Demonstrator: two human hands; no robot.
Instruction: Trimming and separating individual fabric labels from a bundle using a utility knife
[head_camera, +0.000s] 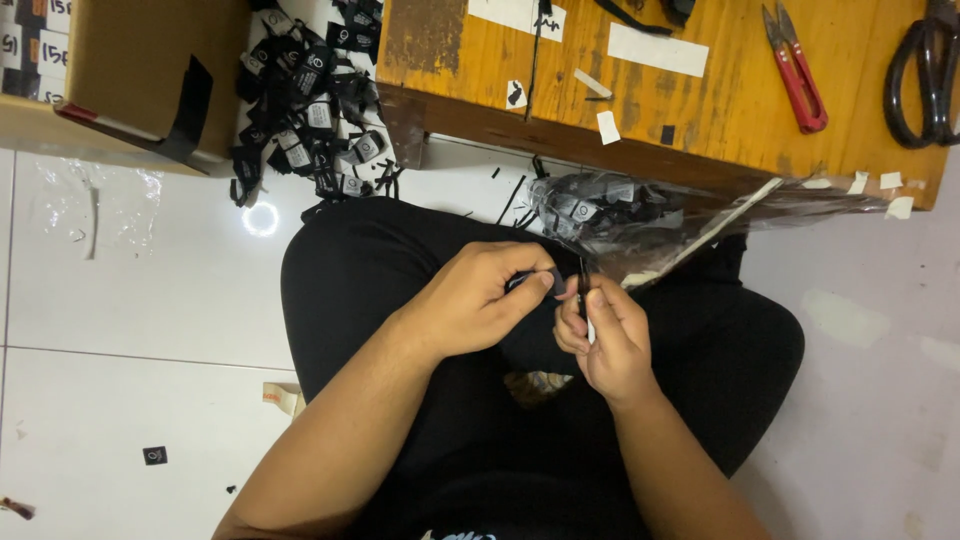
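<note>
Over my lap in black trousers, my left hand (480, 295) pinches a small black fabric label (535, 280) between thumb and fingers. My right hand (605, 335) meets it from the right, its fingertips closed on the same small black piece and a thin pale strip (590, 328). The two hands touch at the fingertips. A clear plastic bag (640, 215) holding several black labels lies across my knee just beyond the hands.
A heap of black labels (310, 100) lies on the white tiled floor by a cardboard box (130, 70). A low wooden table (700, 90) carries red thread snips (795, 70), black scissors (925, 75) and paper scraps. One loose label (154, 455) lies on the floor.
</note>
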